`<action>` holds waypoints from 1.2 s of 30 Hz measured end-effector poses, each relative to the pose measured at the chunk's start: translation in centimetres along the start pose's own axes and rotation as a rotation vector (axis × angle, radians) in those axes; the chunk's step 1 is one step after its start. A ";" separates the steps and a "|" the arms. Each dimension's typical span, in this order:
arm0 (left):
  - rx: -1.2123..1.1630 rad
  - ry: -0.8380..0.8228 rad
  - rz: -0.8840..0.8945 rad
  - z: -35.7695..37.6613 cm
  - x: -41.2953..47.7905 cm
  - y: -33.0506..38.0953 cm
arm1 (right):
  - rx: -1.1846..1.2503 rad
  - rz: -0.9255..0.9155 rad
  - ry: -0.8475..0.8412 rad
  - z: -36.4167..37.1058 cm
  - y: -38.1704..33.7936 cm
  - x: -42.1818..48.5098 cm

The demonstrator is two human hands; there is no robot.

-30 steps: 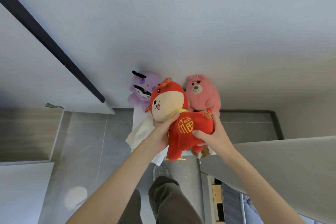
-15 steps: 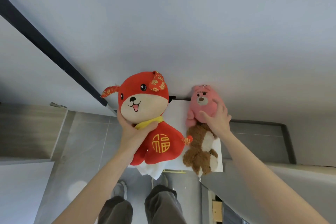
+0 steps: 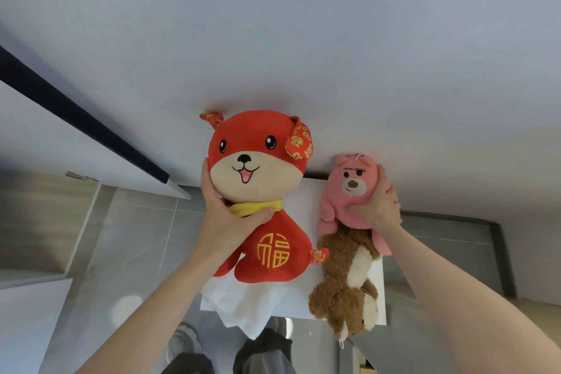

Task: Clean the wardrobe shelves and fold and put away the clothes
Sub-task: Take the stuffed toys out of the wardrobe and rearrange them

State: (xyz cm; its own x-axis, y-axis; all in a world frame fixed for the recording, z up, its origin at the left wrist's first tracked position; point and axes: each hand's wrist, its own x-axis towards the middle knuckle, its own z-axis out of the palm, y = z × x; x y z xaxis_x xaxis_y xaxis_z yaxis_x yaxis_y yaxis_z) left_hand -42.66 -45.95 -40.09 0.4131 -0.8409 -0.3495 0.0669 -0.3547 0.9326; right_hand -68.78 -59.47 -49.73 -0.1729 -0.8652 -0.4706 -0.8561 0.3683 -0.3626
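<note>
A red plush dog [image 3: 258,179] with a cream face, yellow scarf and gold character stands upright against the white wall, above a white surface [image 3: 306,200]. My left hand [image 3: 226,218] grips it at the neck. To its right, my right hand [image 3: 378,206] grips a pink plush bear [image 3: 349,188]. A brown and white plush dog [image 3: 346,282] lies below the pink bear on the same surface. A white cloth [image 3: 243,304] hangs over the surface's front edge under the red dog.
A white panel with a dark edge [image 3: 79,118] slants at the left. Grey floor tiles [image 3: 127,252] lie below, with my legs and a shoe [image 3: 182,343] at the bottom. A grey ledge [image 3: 455,252] runs at the right.
My left hand has carried the red dog up and left to stand upright. My right hand left the red dog and now grips the pink bear. The purple plush is out of sight.
</note>
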 end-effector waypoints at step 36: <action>0.080 0.401 0.104 -22.4 -16.9 2.2 | 0.268 -0.784 -0.101 -3.8 -16.0 -28.4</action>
State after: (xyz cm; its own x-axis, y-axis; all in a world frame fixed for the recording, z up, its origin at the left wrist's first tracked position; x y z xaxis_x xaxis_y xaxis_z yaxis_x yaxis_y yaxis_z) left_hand -29.18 -23.42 -30.10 0.7361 -0.6535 -0.1764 -0.0580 -0.3206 0.9454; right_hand -52.03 -42.10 -27.51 0.4800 -0.8747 -0.0673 -0.5632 -0.2483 -0.7881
